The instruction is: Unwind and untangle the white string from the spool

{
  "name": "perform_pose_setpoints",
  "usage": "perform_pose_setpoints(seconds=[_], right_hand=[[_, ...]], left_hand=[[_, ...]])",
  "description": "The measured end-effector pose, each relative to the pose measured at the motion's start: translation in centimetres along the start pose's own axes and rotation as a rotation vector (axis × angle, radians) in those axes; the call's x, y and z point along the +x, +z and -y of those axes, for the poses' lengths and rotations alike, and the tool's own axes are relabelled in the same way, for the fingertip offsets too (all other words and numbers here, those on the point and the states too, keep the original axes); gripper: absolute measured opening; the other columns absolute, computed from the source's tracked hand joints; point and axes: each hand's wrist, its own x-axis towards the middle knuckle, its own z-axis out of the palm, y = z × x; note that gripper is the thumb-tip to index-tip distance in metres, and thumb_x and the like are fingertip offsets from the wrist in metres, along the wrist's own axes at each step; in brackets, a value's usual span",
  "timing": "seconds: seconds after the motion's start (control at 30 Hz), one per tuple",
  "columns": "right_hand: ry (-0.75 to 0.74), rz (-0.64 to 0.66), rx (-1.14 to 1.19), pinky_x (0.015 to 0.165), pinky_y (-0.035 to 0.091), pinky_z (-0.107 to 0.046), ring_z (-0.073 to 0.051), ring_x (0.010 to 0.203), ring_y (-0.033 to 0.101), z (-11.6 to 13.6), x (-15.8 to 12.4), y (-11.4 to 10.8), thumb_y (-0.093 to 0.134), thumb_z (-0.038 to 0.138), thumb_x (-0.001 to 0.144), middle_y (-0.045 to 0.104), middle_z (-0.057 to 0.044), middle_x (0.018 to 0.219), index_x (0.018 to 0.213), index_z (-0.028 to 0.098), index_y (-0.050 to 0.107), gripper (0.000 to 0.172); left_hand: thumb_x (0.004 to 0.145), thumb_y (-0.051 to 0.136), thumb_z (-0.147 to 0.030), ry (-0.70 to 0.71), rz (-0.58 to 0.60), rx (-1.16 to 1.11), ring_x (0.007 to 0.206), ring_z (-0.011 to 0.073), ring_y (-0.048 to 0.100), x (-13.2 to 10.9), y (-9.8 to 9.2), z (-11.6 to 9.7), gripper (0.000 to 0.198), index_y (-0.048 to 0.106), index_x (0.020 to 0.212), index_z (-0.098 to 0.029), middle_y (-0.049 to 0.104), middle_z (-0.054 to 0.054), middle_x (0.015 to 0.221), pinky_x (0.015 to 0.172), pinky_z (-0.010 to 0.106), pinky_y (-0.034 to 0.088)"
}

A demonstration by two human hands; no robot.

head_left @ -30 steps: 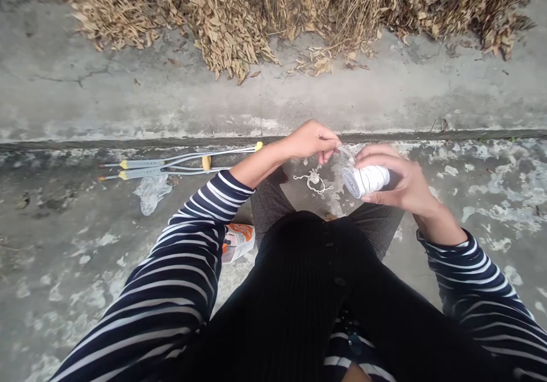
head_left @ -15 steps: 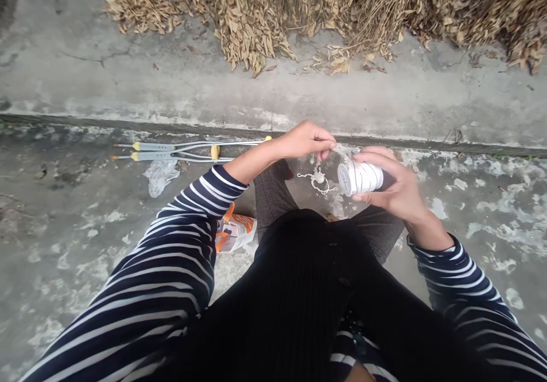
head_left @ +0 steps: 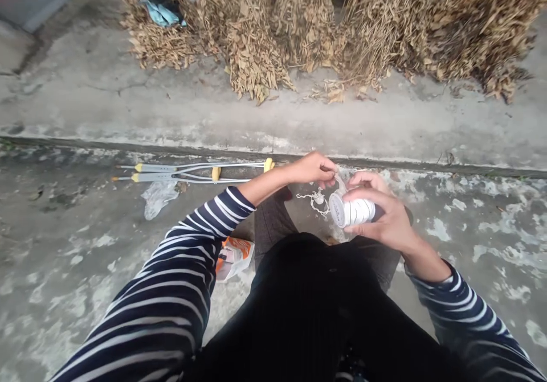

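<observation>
My right hand (head_left: 380, 214) is wrapped round a white spool of thread (head_left: 351, 211), held on its side above my lap. My left hand (head_left: 313, 169) is pinched on the thread end just above the spool's left face. A small knotted piece of white thread work (head_left: 316, 200) hangs below my left fingers, beside the spool. Both arms wear dark sleeves with white stripes, and my lap is covered by black cloth.
A pair of grey crutches (head_left: 192, 171) with yellow tips lies on the concrete to the left, with a clear plastic bag (head_left: 158, 195) beside it. An orange and white packet (head_left: 233, 255) sits by my left thigh. Dry leaves and stalks (head_left: 307, 29) are heaped beyond a concrete step.
The view has tilted up, so hands and ground sit lower in the picture. My hands keep the same hold on spool and thread, now a little closer together.
</observation>
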Motion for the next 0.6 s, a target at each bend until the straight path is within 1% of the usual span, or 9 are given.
perform_pose_setpoints(seconds=[0.07,0.13,0.27,0.4,0.47,0.53,0.6], right_hand=[[-0.010,0.022,-0.006,0.114,0.052,-0.050,-0.028,0.125,0.059,0.3,-0.2,0.0,0.095,0.033,0.076,0.058,-0.005,0.129,0.120,0.041,0.078,0.048],[-0.002,0.030,-0.006,0.112,0.054,-0.048,-0.027,0.123,0.061,0.5,-0.6,-0.1,0.094,0.031,0.078,0.059,-0.005,0.128,0.121,0.039,0.077,0.047],[0.031,0.028,-0.011,0.105,0.057,-0.045,-0.026,0.117,0.063,0.5,-1.6,-0.2,0.095,0.032,0.077,0.062,-0.005,0.124,0.120,0.037,0.078,0.046],[0.039,0.028,-0.028,0.110,0.054,-0.049,-0.028,0.125,0.061,-0.1,-2.2,-0.4,0.094,0.035,0.078,0.062,-0.006,0.129,0.116,0.033,0.078,0.041],[0.054,0.033,-0.044,0.112,0.054,-0.051,-0.029,0.127,0.061,-0.5,-2.2,-0.6,0.093,0.035,0.079,0.062,-0.006,0.133,0.115,0.032,0.078,0.039],[0.070,0.024,-0.070,0.111,0.054,-0.052,-0.029,0.127,0.062,-0.9,-2.0,-0.9,0.093,0.035,0.079,0.063,-0.006,0.134,0.115,0.032,0.078,0.040],[0.052,-0.017,-0.114,0.109,0.055,-0.051,-0.029,0.124,0.063,-1.4,-1.7,-1.2,0.094,0.036,0.078,0.064,-0.006,0.130,0.117,0.033,0.078,0.042]], left_hand=[[0.086,0.062,-0.016,-0.019,0.023,-0.109,0.060,0.0092,0.068,0.4,0.4,0.1,0.016,0.076,0.078,-0.013,0.077,0.003,0.074,0.062,0.021,0.053],[0.085,0.063,-0.013,-0.026,0.022,-0.163,0.060,0.0095,0.069,0.6,0.8,0.3,0.015,0.077,0.078,-0.012,0.078,0.004,0.075,0.062,0.021,0.054],[0.083,0.063,-0.008,-0.025,0.016,-0.130,0.061,0.0095,0.069,1.1,1.7,1.5,0.017,0.077,0.074,-0.012,0.076,0.004,0.071,0.064,0.021,0.056],[0.082,0.067,-0.010,-0.045,0.026,-0.080,0.060,0.0095,0.069,1.6,2.5,3.2,0.015,0.077,0.071,-0.012,0.073,0.001,0.065,0.062,0.020,0.055],[0.082,0.067,-0.013,-0.078,0.103,-0.100,0.059,0.0095,0.068,1.8,3.0,3.9,0.015,0.076,0.069,-0.013,0.073,0.001,0.066,0.060,0.020,0.055],[0.081,0.071,-0.018,-0.139,0.259,-0.160,0.057,0.0109,0.068,1.8,3.8,4.4,0.014,0.076,0.069,-0.013,0.073,0.003,0.066,0.059,0.021,0.057],[0.077,0.077,-0.024,-0.215,0.435,-0.258,0.056,0.0132,0.067,1.6,4.7,4.6,0.014,0.077,0.071,-0.012,0.072,0.005,0.065,0.057,0.024,0.058]])
